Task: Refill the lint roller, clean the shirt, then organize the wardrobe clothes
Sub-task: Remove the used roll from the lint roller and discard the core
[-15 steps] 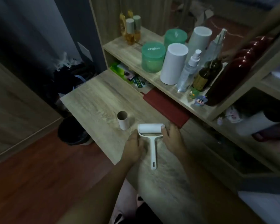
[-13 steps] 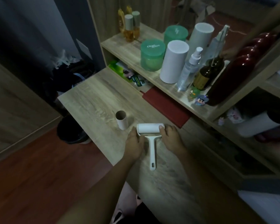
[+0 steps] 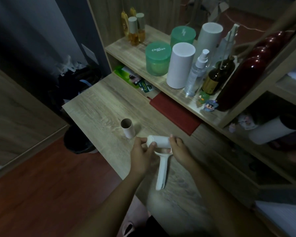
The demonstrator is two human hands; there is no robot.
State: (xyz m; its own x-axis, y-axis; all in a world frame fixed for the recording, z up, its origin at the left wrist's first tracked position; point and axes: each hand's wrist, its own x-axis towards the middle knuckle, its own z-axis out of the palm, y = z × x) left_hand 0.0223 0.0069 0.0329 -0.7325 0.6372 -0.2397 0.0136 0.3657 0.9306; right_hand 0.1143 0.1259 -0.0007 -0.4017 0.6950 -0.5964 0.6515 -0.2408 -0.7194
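Observation:
A white lint roller (image 3: 161, 170) is held just above the wooden table (image 3: 99, 106), handle pointing toward me. Its white roll (image 3: 159, 142) sits on the head. My left hand (image 3: 141, 156) grips the left end of the roll, thumb across its front. My right hand (image 3: 179, 149) pinches the right end of the roll and the head. An empty cardboard core (image 3: 127, 128) stands upright on the table, just left of the hands.
A shelf (image 3: 135, 53) behind the table carries green jars (image 3: 158, 58), white cylinders (image 3: 180, 65), a spray bottle (image 3: 196, 73) and brown bottles. A red book (image 3: 175, 113) lies under it. A black bin (image 3: 78, 141) stands on the floor at the left.
Both hands have lifted the lint roller's head off the table and closed around the ends of the roll. The cardboard core has not moved.

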